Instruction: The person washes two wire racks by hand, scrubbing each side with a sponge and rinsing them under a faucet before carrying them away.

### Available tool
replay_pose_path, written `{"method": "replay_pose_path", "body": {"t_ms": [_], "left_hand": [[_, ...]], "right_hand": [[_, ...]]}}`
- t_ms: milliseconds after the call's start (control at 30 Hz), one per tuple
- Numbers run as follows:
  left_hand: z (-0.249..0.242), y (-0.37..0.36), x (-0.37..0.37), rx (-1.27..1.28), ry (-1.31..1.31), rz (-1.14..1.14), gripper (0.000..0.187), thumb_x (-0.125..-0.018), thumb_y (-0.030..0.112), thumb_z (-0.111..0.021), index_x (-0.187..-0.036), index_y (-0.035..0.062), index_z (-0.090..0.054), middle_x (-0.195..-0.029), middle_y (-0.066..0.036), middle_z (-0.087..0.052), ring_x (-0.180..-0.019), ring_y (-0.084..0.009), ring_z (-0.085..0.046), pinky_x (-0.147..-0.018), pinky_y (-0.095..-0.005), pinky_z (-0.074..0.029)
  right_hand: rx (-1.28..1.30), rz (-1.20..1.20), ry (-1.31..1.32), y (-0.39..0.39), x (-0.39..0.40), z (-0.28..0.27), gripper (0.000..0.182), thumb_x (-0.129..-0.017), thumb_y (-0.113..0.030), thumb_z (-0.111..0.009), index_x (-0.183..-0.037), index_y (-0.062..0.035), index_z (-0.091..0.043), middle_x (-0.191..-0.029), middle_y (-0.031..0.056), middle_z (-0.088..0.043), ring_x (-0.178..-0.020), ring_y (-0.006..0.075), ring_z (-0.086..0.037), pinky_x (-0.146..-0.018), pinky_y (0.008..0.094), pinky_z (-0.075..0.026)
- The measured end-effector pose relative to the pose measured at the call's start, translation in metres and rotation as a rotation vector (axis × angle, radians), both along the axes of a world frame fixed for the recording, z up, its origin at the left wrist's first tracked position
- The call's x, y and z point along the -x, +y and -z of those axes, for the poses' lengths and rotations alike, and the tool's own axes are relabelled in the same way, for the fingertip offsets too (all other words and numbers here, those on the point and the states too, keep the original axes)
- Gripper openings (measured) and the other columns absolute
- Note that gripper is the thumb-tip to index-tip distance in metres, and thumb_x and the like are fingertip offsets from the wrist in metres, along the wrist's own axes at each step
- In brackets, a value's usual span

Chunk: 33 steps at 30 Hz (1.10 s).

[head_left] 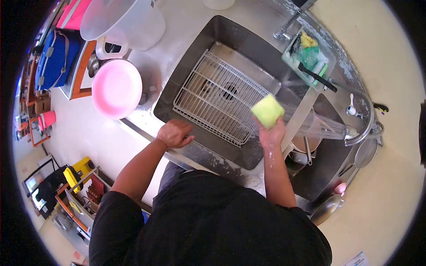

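Observation:
My right hand (272,134) grips a yellow-green sponge (267,110) and holds it above the right side of the large sink basin (186,95). Soap suds cling to my right wrist. A white wire rack (213,101) lies in the basin, over the drain. My left hand (175,134) rests at the basin's near-left rim with its fingers curled in; nothing shows in it. Water from the tap (351,132) sprays leftward, passing over the divider (304,113) toward my right hand and the rack.
A smaller basin at right holds pots (306,144). A pink basin (117,88) and a large clear plastic container (133,26) stand left of the sink. A tray (329,60) of scrubbers and a black-handled brush (317,77) sits behind. A strainer (366,153) hangs at right.

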<state>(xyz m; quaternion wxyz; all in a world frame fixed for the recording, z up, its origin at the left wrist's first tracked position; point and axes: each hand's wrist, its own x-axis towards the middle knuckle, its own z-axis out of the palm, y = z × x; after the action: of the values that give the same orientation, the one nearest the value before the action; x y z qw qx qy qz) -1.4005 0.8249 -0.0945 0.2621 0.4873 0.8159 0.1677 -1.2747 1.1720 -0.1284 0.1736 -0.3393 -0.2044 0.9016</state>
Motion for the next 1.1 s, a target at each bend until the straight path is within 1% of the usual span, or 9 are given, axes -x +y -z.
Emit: {"method": "replay_pose_path", "body": {"t_ms": [67, 200, 300, 367, 467, 667, 967, 1067, 1100], "left_hand": [[0.003, 0.0, 0.0, 0.014, 0.024, 0.016, 0.03, -0.085, 0.034, -0.062, -0.086, 0.005, -0.058, -0.081, -0.014, -0.059, -0.081, -0.0356, -0.06, -0.073, -0.0457, -0.049], [0.002, 0.005, -0.004, 0.143, -0.011, -0.04, 0.035, -0.089, 0.04, -0.059, -0.093, 0.0051, -0.062, -0.087, -0.015, -0.064, -0.087, -0.0355, -0.062, -0.075, -0.0448, -0.05], [0.014, 0.037, 0.01, 0.28, -0.344, -0.475, 0.048, -0.09, 0.046, -0.06, -0.106, 0.0008, -0.064, -0.095, -0.019, -0.068, -0.088, -0.037, -0.066, -0.077, -0.046, -0.051], [0.066, 0.05, 0.042, 0.242, -0.791, -0.565, 0.053, -0.09, 0.05, -0.058, -0.116, 0.0035, -0.062, -0.116, -0.021, -0.064, -0.112, -0.035, -0.06, -0.092, -0.0449, -0.048], [0.183, 0.049, 0.067, 0.261, -0.148, -0.625, 0.073, -0.087, 0.048, -0.062, -0.139, 0.0007, -0.043, -0.137, -0.026, -0.049, -0.13, -0.0381, -0.046, -0.106, -0.0421, -0.04], [0.205, 0.065, 0.092, 0.43, 0.057, -0.702, 0.097, -0.083, 0.041, -0.067, -0.151, -0.0014, -0.013, -0.154, -0.027, -0.022, -0.143, -0.04, -0.025, -0.114, -0.0474, -0.03], [0.228, 0.103, 0.109, 0.563, 0.08, -0.973, 0.095, -0.082, 0.042, -0.066, -0.153, 0.0062, -0.014, -0.147, -0.024, -0.031, -0.138, -0.0436, -0.027, -0.112, -0.0549, -0.027], [0.179, 0.127, 0.112, 0.667, -0.101, -0.893, 0.087, -0.085, 0.039, -0.063, -0.152, 0.0067, -0.019, -0.151, -0.022, -0.027, -0.141, -0.0432, -0.023, -0.113, -0.0563, -0.022], [0.176, 0.125, 0.101, 0.664, 0.091, -0.597, 0.084, -0.086, 0.038, -0.061, -0.152, 0.007, -0.021, -0.152, -0.021, -0.025, -0.142, -0.043, -0.021, -0.114, -0.0558, -0.02]], "right_hand": [[0.161, -0.097, 0.027, -0.015, -0.018, -0.009, 0.046, -0.1, -0.029, -0.051, -0.136, -0.0013, -0.044, -0.126, 0.0171, -0.059, -0.11, 0.0303, -0.061, -0.09, 0.0432, -0.055], [-0.484, -0.263, -0.305, 0.002, -0.047, -0.015, 0.044, -0.095, -0.016, -0.061, -0.134, -0.0033, -0.045, -0.119, 0.016, -0.061, -0.105, 0.0258, -0.064, -0.084, 0.0377, -0.056], [-1.401, -0.347, -0.389, 0.033, -0.055, -0.003, 0.038, -0.086, -0.008, -0.063, -0.121, -0.0002, -0.052, -0.097, 0.0133, -0.064, -0.088, 0.0216, -0.063, -0.079, 0.0345, -0.05], [-1.518, -0.354, -0.495, 0.031, -0.048, -0.004, 0.045, -0.08, -0.008, -0.065, -0.123, -0.0015, -0.052, -0.099, 0.0178, -0.064, -0.091, 0.0303, -0.065, -0.081, 0.0387, -0.052], [-1.776, -0.438, -0.56, 0.031, -0.046, 0.019, 0.048, -0.079, -0.007, -0.065, -0.125, -0.0062, -0.053, -0.109, 0.0195, -0.064, -0.101, 0.0398, -0.063, -0.087, 0.0412, -0.051], [-1.741, -0.429, -0.544, 0.025, -0.039, 0.014, 0.036, -0.083, -0.012, -0.069, -0.116, -0.0024, -0.059, -0.105, 0.0189, -0.066, -0.096, 0.0379, -0.066, -0.082, 0.0398, -0.053], [-1.813, -0.533, -0.611, 0.029, -0.046, 0.025, 0.034, -0.083, -0.012, -0.069, -0.114, -0.0026, -0.06, -0.104, 0.0181, -0.067, -0.093, 0.0372, -0.066, -0.078, 0.0411, -0.053], [-1.806, -0.572, -0.618, 0.028, -0.044, 0.019, 0.034, -0.082, -0.012, -0.07, -0.113, -0.0023, -0.06, -0.102, 0.0171, -0.067, -0.091, 0.0362, -0.066, -0.077, 0.0406, -0.054], [-1.776, -0.569, -0.643, 0.028, -0.042, 0.017, 0.033, -0.082, -0.012, -0.07, -0.112, -0.0025, -0.06, -0.102, 0.0168, -0.067, -0.09, 0.036, -0.066, -0.077, 0.0404, -0.054]]}}
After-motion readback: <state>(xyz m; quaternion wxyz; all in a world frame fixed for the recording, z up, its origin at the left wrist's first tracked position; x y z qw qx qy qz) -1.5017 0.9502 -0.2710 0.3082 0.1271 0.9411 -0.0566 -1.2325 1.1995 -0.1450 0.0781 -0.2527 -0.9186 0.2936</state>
